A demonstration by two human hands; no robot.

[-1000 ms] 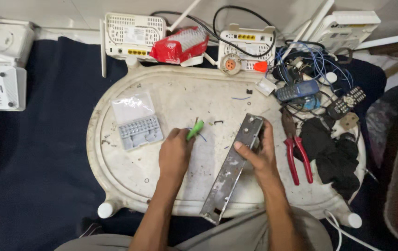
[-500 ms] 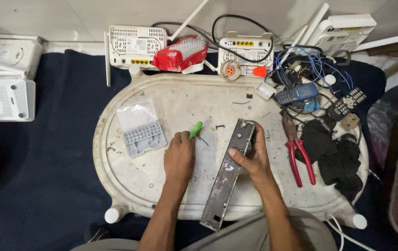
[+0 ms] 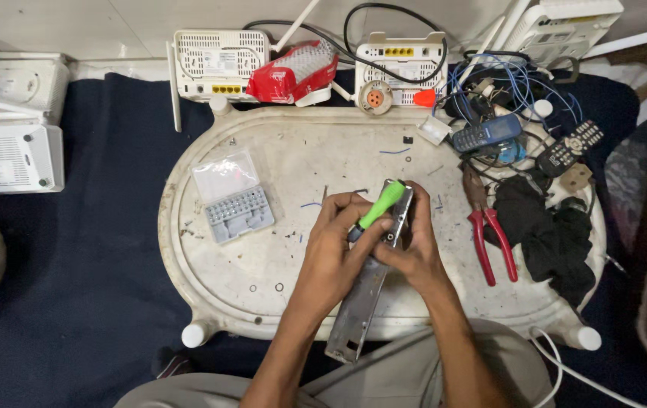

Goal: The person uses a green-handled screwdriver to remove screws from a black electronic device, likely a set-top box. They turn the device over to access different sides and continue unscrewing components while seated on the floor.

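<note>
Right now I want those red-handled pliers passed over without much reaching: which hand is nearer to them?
Right. The right hand grips the metal bar just left of the red-handled pliers; the left hand, holding the green screwdriver, sits farther off, beyond the bar.

White oval tray (scuffed) bears bit case, pliers.

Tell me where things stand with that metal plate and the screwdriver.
Done: the bit case lies open on the white tray. In hand: the left hand sets the green screwdriver on the metal plate, which the right hand steadies. Left: I cannot tell how many screws remain; the red pliers lie unused.
</note>
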